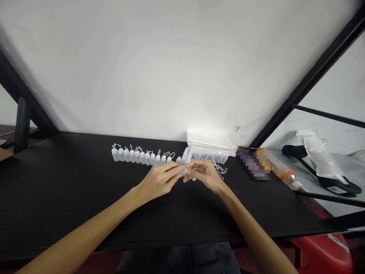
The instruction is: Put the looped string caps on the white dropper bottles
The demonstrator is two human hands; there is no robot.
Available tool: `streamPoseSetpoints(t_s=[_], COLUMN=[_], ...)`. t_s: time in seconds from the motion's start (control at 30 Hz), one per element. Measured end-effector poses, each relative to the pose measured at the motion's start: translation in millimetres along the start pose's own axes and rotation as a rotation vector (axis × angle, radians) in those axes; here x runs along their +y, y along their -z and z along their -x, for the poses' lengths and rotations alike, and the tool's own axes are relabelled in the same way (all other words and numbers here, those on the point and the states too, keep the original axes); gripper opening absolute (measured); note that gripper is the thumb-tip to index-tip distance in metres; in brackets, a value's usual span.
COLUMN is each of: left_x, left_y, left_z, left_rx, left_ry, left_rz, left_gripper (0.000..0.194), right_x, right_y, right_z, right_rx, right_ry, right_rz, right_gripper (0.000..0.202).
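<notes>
My left hand is closed round a small translucent plastic bottle, which lies nearly level above the table. With thumb and fingers pinched, my right hand grips the right end of the same bottle; its fingers hide that end. A row of small white bottles stands upright behind my left hand, many with thin white loops at their tops. More small bottles lie just behind my hands. Beside my right hand is a loose heap of white strap-like pieces, partly covered.
A stack of white sheets or bags lies against the back wall. To the right are a blurred-out packet and an orange-labelled drink bottle. Black frame bars bound the black table. A red stool is below, at right.
</notes>
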State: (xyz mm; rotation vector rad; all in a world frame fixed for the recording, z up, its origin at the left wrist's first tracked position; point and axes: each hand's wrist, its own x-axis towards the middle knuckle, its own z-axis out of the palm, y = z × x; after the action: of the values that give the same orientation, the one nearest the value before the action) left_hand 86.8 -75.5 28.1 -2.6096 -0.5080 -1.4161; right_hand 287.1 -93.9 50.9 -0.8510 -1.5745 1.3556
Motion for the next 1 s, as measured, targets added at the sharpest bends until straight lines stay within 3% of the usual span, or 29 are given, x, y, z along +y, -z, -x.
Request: streamPoseSetpoints(t_s=[0.17, 0.33, 0.47, 0.6, 0.73, 0.87, 1.0], left_x=[5.2, 7.1, 8.0, 8.2, 7.7, 7.5, 5.7], left_y=[-1.4, 2.2, 4.1, 5.1, 6.2, 8.1, 10.5], left_z=[-2.1, -5.5, -11.1, -15.3, -15.1, -15.7, -16.9], left_rx=[-0.057, -0.166, -0.263, -0.209, -0.122, -0.071, -0.081], left_ry=[0.193, 0.572, 0.807, 0.948, 1.02, 1.122, 1.189], left_rz=[0.094, 0.475, 0.787, 1.02, 1.121, 1.225, 1.367], left_gripper=[0.019, 0.034, 0.033, 0.022, 0.021, 0.026, 0.025], right_x=[-2.7, -3.0, -3.7, -5.8, -5.7, -1.4, 0.9], right_y=[2.0, 6.4, 7.4, 8.9, 9.2, 2.7, -5.6], right_z=[-0.8, -2.1, -3.5, -3.4, -2.7, -1.3, 0.4], right_rx=[0.031, 0.136, 0.237, 0.272, 0.24, 0.12, 0.008], right_ry=[0.005, 0.037, 0.084, 0.067, 0.009, -0.026, -0.04], right_rz=[0.105, 0.072, 0.03, 0.012, 0.041, 0.126, 0.219], right_gripper=[0.031, 0.031, 0.029, 0.026, 0.027, 0.029, 0.029])
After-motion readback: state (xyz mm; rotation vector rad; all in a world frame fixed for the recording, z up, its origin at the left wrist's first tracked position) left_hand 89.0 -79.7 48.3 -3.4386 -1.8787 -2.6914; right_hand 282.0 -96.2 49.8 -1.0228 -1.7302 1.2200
